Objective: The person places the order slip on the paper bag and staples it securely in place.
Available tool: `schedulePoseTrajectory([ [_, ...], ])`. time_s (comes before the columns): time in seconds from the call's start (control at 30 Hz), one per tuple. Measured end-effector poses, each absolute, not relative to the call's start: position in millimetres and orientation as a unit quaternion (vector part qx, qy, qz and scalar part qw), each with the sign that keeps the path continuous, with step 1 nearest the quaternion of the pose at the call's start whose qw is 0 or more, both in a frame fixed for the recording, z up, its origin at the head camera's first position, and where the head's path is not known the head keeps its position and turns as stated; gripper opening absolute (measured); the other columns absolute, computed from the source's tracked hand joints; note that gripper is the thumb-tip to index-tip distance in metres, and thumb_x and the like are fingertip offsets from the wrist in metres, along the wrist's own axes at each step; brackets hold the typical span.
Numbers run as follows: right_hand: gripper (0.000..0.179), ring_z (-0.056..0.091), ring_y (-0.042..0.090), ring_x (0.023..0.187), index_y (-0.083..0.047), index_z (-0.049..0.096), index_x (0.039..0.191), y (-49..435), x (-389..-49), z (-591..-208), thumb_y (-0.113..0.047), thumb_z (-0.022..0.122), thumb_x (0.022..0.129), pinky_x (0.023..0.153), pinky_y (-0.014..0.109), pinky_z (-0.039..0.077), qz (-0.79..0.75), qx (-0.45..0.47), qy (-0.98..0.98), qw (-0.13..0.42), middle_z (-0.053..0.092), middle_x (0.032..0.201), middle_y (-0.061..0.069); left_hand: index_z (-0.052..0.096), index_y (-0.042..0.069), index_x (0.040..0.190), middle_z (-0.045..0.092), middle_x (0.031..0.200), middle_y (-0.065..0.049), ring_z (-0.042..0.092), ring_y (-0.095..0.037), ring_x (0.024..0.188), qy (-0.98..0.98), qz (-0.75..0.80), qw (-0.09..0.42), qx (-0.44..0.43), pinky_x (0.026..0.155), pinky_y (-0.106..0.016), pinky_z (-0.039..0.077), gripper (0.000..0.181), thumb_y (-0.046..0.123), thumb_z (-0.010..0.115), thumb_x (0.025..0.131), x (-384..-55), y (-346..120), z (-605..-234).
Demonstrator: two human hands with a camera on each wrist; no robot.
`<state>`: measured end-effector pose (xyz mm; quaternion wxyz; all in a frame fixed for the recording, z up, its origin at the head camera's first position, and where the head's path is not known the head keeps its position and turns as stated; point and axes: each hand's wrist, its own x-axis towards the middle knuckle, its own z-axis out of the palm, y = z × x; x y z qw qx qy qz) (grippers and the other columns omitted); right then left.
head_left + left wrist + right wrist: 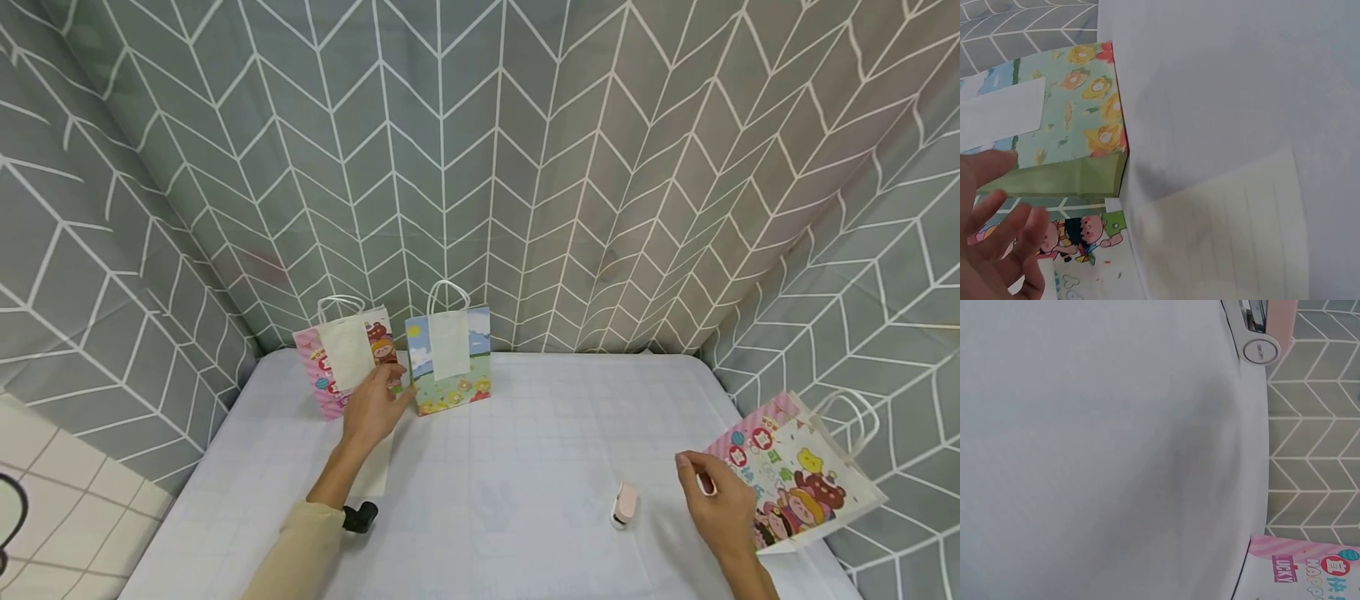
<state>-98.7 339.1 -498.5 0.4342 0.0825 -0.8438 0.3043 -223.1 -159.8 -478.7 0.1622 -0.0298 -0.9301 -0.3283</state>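
Note:
My left hand reaches to the two paper bags at the back left, its fingers relaxed and apart. It overlaps the pink cartoon bag and sits beside the blue-green flowered bag. Each of these upright bags has a white paper piece on its front. In the left wrist view, the fingertips are close to the flowered bag's green side. My right hand, loosely curled and holding nothing, hovers at the left edge of another pink-and-white cartoon bag, which leans tilted at the right.
A pink and white stapler rests on the white-covered table, left of my right hand. Lined paper lies near my left forearm, with a small black object by the cuff. Patterned grey curtains enclose the back and sides.

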Motion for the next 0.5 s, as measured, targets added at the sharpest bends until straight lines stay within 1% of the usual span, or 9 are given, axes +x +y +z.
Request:
schedulePoseTrajectory([
  [0.07, 0.007, 0.042, -0.003, 0.064, 0.004, 0.074, 0.085, 342.1, -98.0, -496.2, -0.002, 0.071, 0.083, 0.063, 0.008, 0.03, 0.305, 0.077, -0.806, 0.501, 0.06, 0.066, 0.009, 0.065, 0.013, 0.12, 0.072, 0.115, -0.009, 0.066, -0.02, 0.08, -0.937, -0.317, 0.138, -0.047, 0.064, -0.037, 0.049, 0.039, 0.03, 0.077, 0.088, -219.3, -162.7, -477.0],
  [0.13, 0.016, 0.041, -0.006, 0.067, 0.009, 0.071, 0.081, 343.1, -96.5, -493.5, -0.006, 0.068, 0.085, 0.068, 0.007, 0.03, 0.297, 0.057, -0.774, 0.556, 0.06, 0.064, 0.017, 0.067, 0.013, 0.119, 0.073, 0.113, -0.007, 0.066, -0.019, 0.08, -0.945, -0.303, 0.108, -0.064, 0.063, -0.036, 0.049, 0.038, 0.03, 0.078, 0.088, -216.0, -165.3, -474.9],
  [0.17, 0.021, 0.041, -0.004, 0.068, 0.011, 0.07, 0.079, 342.6, -95.8, -491.6, -0.008, 0.067, 0.085, 0.071, 0.007, 0.03, 0.293, 0.043, -0.759, 0.58, 0.059, 0.063, 0.021, 0.067, 0.013, 0.119, 0.073, 0.112, -0.006, 0.067, -0.019, 0.081, -0.949, -0.293, 0.088, -0.072, 0.064, -0.036, 0.05, 0.037, 0.031, 0.078, 0.088, -214.5, -166.7, -473.7],
  [0.23, 0.03, 0.044, 0.005, 0.067, 0.014, 0.066, 0.076, 339.6, -94.6, -486.7, -0.015, 0.064, 0.086, 0.076, 0.01, 0.029, 0.279, 0.006, -0.729, 0.625, 0.056, 0.064, 0.026, 0.068, 0.013, 0.119, 0.074, 0.111, -0.005, 0.068, -0.021, 0.086, -0.957, -0.271, 0.048, -0.089, 0.068, -0.037, 0.051, 0.039, 0.033, 0.079, 0.088, -211.3, -169.7, -471.4],
  [0.3, 0.035, 0.048, 0.021, 0.068, 0.014, 0.062, 0.075, 334.8, -94.7, -480.7, -0.02, 0.064, 0.085, 0.083, 0.017, 0.03, 0.265, -0.034, -0.691, 0.671, 0.054, 0.067, 0.028, 0.069, 0.013, 0.12, 0.073, 0.11, -0.005, 0.068, -0.023, 0.091, -0.962, -0.252, 0.008, -0.103, 0.072, -0.04, 0.052, 0.039, 0.033, 0.079, 0.088, -208.2, -172.5, -468.6],
  [0.33, 0.035, 0.049, 0.028, 0.073, 0.013, 0.059, 0.076, 332.2, -95.3, -477.8, -0.021, 0.064, 0.083, 0.087, 0.021, 0.031, 0.263, -0.05, -0.67, 0.693, 0.054, 0.071, 0.028, 0.069, 0.013, 0.12, 0.074, 0.11, -0.006, 0.068, -0.024, 0.093, -0.965, -0.241, -0.009, -0.108, 0.073, -0.041, 0.053, 0.039, 0.032, 0.079, 0.088, -206.9, -174.2, -467.4],
  [0.4, 0.035, 0.046, 0.039, 0.087, 0.01, 0.052, 0.081, 328.6, -96.7, -473.1, -0.023, 0.065, 0.08, 0.095, 0.031, 0.03, 0.252, -0.074, -0.632, 0.729, 0.053, 0.079, 0.022, 0.07, 0.014, 0.121, 0.073, 0.111, -0.006, 0.068, -0.025, 0.097, -0.968, -0.223, -0.036, -0.112, 0.075, -0.044, 0.053, 0.038, 0.031, 0.079, 0.088, -205.1, -177.3, -465.8],
  [0.43, 0.033, 0.045, 0.039, 0.094, 0.007, 0.049, 0.083, 327.7, -97.6, -471.4, -0.021, 0.065, 0.076, 0.097, 0.036, 0.03, 0.249, -0.079, -0.611, 0.748, 0.052, 0.086, 0.018, 0.071, 0.015, 0.121, 0.073, 0.111, -0.006, 0.068, -0.026, 0.098, -0.969, -0.215, -0.047, -0.112, 0.075, -0.045, 0.053, 0.037, 0.03, 0.079, 0.088, -204.4, -178.9, -465.2],
  [0.5, 0.031, 0.041, 0.034, 0.107, 0.0, 0.045, 0.086, 328.4, -99.6, -470.5, -0.019, 0.065, 0.072, 0.102, 0.039, 0.03, 0.238, -0.08, -0.582, 0.774, 0.047, 0.1, 0.009, 0.072, 0.015, 0.121, 0.073, 0.112, -0.006, 0.068, -0.026, 0.1, -0.972, -0.199, -0.06, -0.108, 0.075, -0.046, 0.053, 0.037, 0.027, 0.08, 0.087, -202.8, -181.9, -464.1],
])
